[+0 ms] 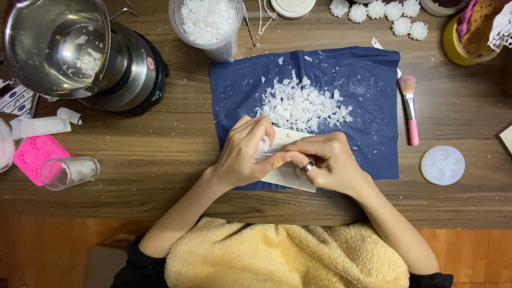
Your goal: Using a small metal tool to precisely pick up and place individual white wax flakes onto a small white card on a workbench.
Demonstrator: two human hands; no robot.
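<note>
Head view: nearest me, my left hand [242,154] clamps the white slab [288,173] flat on the blue sheet [368,101], while my right hand [325,160] pinches a thin blade [272,153], fingers together. I judge short, shallow strokes away from the left fingers work best, pushing shavings toward the flake pile [304,106] beyond.

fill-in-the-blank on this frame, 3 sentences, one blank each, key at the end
1. Both hands, left hand and right hand, grip a white block over a ____ sheet.
2. The white flakes are heaped on the ____.
3. The pink-handled brush lies to the ____ of the sheet.

Missing: blue; sheet; right
</note>
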